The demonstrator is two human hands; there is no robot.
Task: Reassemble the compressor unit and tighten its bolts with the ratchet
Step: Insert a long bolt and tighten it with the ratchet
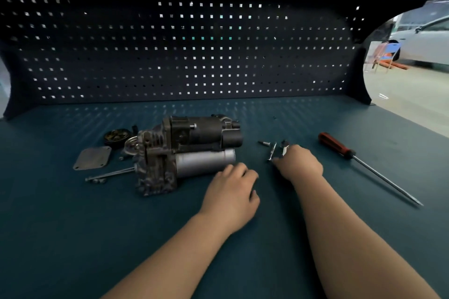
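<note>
Both palms face down near the surface's [73, 238] middle: my left hand [230, 193] lies slack and empty beside the compressor [187, 150], my right hand [298, 164] grips a shiny metal tool [283, 149].

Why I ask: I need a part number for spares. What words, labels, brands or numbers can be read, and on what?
No text is readable in this view.
Compressor unit: no label or number legible; its casing is blurred.
Screwdriver: no brand legible on the handle.
Square cover plate: no marking shows.
</note>
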